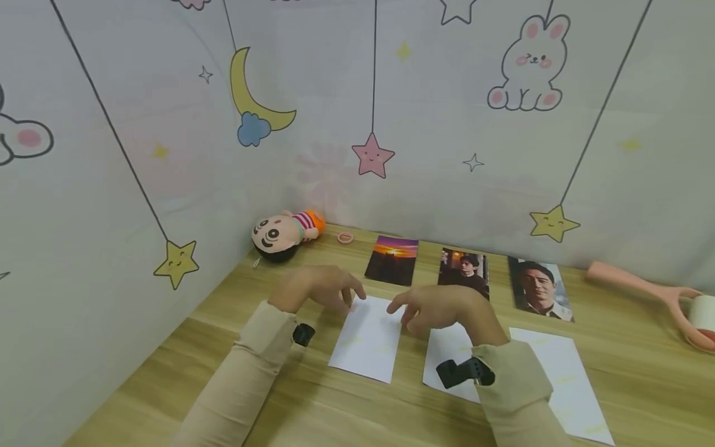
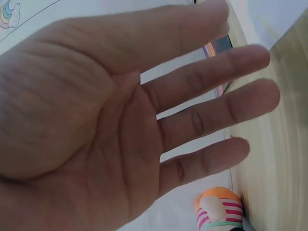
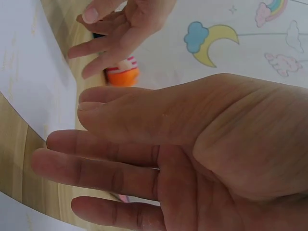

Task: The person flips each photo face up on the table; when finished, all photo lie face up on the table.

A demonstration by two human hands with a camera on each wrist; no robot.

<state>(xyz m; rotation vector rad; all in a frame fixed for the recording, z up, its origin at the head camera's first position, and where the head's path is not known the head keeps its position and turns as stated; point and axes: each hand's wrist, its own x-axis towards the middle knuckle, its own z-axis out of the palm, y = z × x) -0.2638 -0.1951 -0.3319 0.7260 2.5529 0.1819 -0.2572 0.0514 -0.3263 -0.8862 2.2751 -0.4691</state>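
beige sleeves (image 1: 234,379), left hand (image 1: 326,287), right hand (image 1: 441,307), each grip unclenched, leftmost white sheet (image 1: 365,344), long axis pointing away

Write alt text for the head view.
A person's left hand and right hand, both empty, hang over the far end of a white sheet on a wooden table. Two more sheets lie to its right, and a sunset photo and two portraits lie in a row behind. A plush doll lies at back left, a pink roller at right.
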